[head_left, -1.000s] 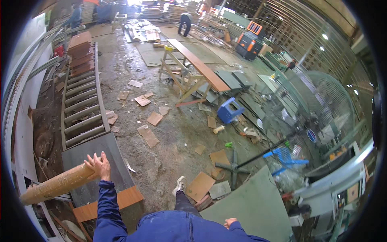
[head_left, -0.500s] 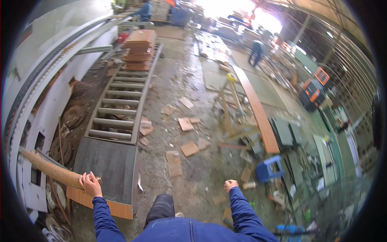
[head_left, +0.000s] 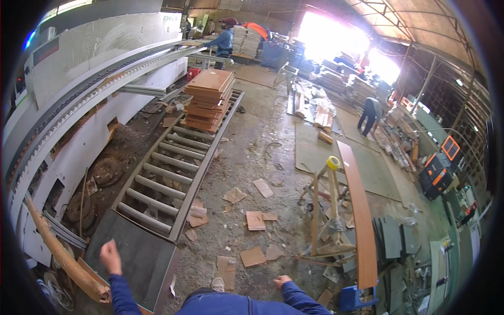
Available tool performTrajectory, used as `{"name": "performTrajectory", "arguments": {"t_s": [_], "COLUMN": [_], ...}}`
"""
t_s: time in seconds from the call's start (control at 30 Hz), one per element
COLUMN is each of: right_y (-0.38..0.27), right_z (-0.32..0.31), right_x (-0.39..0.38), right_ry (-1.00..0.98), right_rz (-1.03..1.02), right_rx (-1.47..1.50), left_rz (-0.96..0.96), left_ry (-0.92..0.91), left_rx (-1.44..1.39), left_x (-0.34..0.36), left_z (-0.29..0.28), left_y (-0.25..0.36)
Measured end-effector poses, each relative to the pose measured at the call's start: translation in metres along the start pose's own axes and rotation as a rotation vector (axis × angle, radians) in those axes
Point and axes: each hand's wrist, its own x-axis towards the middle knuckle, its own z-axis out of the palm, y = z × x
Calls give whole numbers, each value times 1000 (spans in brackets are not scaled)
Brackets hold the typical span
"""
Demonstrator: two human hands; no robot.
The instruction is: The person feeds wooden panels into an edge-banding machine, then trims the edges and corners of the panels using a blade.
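My left hand [head_left: 110,258] hangs over the dark board [head_left: 137,257] at the near end of a roller conveyor, its fingers curled together and nothing visible in them. Just left of it, a long brown tube-like roll [head_left: 65,254] leans at a slant beside the white machine frame, apart from my hand. My right hand [head_left: 282,282] is low in front of me above the littered floor, loosely closed with nothing visible in it.
Reddish-brown panels [head_left: 210,100] are stacked on the conveyor rollers [head_left: 160,191]. At right, a long brown plank [head_left: 357,210] lies beside a wooden trestle [head_left: 333,210] and blue stool [head_left: 357,298]. Board scraps [head_left: 253,256] litter the floor. Two people [head_left: 223,44] [head_left: 371,113] stand farther off.
My left hand has come off the tube-like roll and is now over the dark board. My view has tilted up, and I have stepped forward. My right hand stays low and closed.
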Motion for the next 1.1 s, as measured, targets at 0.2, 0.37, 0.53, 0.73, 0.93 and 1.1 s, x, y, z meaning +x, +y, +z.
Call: {"name": "performTrajectory", "arguments": {"t_s": [0.2,0.37,0.53,0.73,0.93,1.1], "right_y": [50,80,122,10,-116,-173], "right_z": [-94,-138,-235,-444,-523,-563], "right_x": [84,182,315,465,609,669], "right_ry": [190,77,-67,254,241,-14], "right_rz": [374,408,117,-151,-91,-141], "right_rx": [878,911,555,165,691,626], "left_rz": [647,1489,1351,1326,1188,1389], "left_ry": [-289,-152,-36,133,160,89], "left_rx": [-529,-1127,-1159,-1084,-1173,-1239], "left_x": [57,85,39,96,154,271], "left_z": [169,232,295,376,479,563], "left_y": [355,573,712,734,768,803]}}
